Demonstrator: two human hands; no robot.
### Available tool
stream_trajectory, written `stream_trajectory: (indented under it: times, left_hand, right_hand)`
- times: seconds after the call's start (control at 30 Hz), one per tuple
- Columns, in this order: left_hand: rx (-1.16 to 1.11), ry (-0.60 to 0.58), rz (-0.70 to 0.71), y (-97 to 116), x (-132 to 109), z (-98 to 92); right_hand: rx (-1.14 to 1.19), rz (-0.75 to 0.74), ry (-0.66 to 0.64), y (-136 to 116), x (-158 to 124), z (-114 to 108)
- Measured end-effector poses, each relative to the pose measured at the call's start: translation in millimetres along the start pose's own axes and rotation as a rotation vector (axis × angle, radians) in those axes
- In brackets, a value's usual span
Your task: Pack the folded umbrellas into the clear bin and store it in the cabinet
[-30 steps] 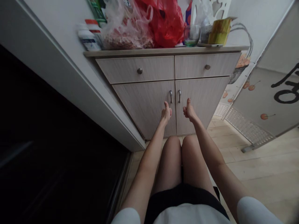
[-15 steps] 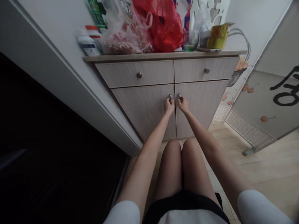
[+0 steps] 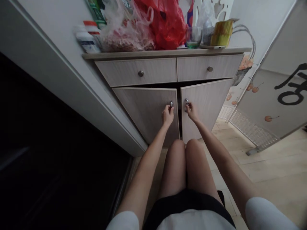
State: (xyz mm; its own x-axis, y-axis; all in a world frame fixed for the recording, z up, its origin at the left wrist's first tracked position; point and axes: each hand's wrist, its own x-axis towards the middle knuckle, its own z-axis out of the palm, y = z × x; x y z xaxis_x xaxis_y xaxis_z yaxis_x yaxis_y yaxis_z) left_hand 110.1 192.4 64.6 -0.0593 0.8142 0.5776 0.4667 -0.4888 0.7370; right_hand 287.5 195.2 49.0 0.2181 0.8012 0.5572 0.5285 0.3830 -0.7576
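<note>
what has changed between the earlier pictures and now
The left hand and right hand, free at first, have each taken hold of a door handle. The left door and right door, shut earlier, have swung partly outward, leaving a gap between them. Both drawers stayed shut; the red bag and glass stayed on the cabinet top.
</note>
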Motion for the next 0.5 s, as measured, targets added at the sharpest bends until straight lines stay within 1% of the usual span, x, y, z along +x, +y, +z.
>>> stream_trajectory:
  times: [0.13,0.27,0.37,0.5]
  left_hand:
    - [0.021,0.038,0.056,0,-45,-38.6]
    - [0.037,0.144,0.072,-2,-86,-80.2]
    - [0.050,0.228,0.061,-4,-107,-105.8]
    - [0.084,0.354,0.018,-11,-126,-136.8]
  right_hand:
    - [-0.002,-0.022,-0.004,-9,-42,-42]
    - [0.025,-0.028,0.023,-19,-84,-89]
    - [0.006,-0.002,0.062,-23,-108,-122]
    - [-0.030,-0.008,0.108,-24,-128,-157]
